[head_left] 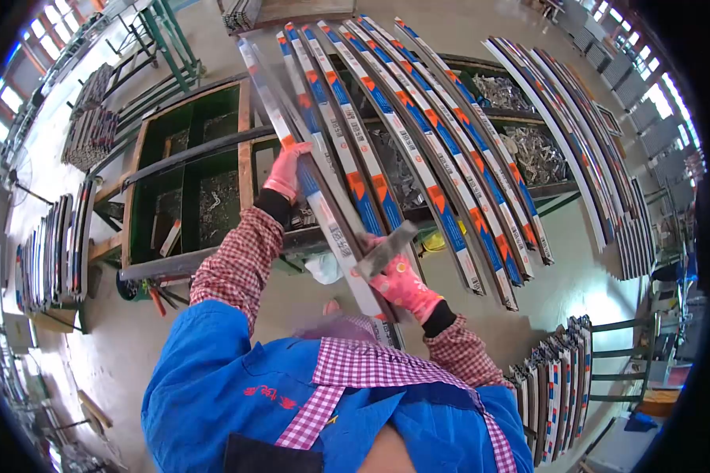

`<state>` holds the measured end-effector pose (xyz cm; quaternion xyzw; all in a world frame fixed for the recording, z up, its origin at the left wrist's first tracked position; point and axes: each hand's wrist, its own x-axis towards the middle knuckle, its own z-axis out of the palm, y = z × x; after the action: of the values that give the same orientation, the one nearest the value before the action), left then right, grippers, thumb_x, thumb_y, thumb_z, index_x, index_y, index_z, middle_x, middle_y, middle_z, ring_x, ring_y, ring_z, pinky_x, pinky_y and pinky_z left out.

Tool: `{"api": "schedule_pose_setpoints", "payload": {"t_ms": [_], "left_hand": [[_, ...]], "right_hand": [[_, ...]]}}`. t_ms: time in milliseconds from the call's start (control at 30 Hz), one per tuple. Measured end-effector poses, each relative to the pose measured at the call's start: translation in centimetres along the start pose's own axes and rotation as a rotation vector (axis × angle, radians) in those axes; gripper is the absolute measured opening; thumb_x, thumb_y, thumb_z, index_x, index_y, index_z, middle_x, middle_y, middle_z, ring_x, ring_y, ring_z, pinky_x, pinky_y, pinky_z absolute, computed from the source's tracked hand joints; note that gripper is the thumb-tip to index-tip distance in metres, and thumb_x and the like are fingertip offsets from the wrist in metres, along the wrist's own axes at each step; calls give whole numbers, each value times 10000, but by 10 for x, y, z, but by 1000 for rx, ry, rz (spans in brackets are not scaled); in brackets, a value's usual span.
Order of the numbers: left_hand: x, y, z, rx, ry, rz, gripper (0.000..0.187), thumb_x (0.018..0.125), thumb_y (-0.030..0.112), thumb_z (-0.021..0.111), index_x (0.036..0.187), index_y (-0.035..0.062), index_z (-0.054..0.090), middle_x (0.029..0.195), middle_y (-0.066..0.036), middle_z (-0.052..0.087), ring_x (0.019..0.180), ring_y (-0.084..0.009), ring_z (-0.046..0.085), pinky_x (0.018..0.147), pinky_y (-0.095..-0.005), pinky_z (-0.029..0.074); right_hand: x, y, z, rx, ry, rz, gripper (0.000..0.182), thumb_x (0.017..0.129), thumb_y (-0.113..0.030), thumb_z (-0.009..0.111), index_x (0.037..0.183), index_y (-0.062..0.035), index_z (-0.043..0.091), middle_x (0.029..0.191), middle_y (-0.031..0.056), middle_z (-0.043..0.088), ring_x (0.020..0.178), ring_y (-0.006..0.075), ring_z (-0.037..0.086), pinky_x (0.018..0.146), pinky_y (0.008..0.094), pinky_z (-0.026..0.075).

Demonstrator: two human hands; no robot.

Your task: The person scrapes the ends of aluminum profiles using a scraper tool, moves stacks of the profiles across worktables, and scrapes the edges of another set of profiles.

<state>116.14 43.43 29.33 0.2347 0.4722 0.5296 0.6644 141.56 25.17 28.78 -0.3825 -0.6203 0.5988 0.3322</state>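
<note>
My left hand [285,169], in a pink glove, is wrapped around a long, narrow metal profile [323,213] covered in white, blue and orange printed film. The profile slants from the far side of the bench down toward my apron. Near its lower end, my right hand [406,285], in a pink patterned glove, is closed on a short, flat grey metal bar [388,247]. That bar crosses the profile's edge in this view. Several similar film-covered profiles [418,130] lie side by side across the bench, to the right of the one I hold.
The bench has green-lined bins [183,213] at left and bins of small metal parts [532,154] at right. More profiles are stacked at far right [584,134], lower right [556,394] and left [55,252]. A green metal frame [166,39] stands behind.
</note>
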Motion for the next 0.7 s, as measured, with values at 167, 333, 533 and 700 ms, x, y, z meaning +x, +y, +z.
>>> {"api": "schedule_pose_setpoints", "payload": {"t_ms": [167,333,533,700], "left_hand": [[-1,-4,-72,446,49,210,352,787,178,678,1109,100,557,929,-48,599,818,-165,576,696,-289,478],[-4,-36,-103,624,163,247,450,798,124,675,1198,106,469,917,-23,585,785,-150,552,711,-300,464],[-57,-78,-100,779,281,272,543,862,387,607,1261,45,473,1146,-79,562,1063,-177,509,930,-304,376],[-57,-94,-111,790,333,351,499,870,426,587,1212,67,530,1059,-20,578,980,-143,510,882,-303,392]], "right_hand": [[-16,-17,-3,-639,155,-259,661,681,-190,694,1264,-10,440,1242,205,468,1167,341,458,996,388,362],[-80,2,-89,-163,563,108,391,699,-86,690,1053,-38,531,990,86,582,922,240,569,843,344,462],[-134,88,-124,-674,544,316,324,746,-332,644,899,-46,626,902,143,633,882,273,607,790,375,475],[-133,83,-91,-951,280,226,372,750,-377,623,893,-34,620,908,209,626,876,341,613,778,431,470]]}}
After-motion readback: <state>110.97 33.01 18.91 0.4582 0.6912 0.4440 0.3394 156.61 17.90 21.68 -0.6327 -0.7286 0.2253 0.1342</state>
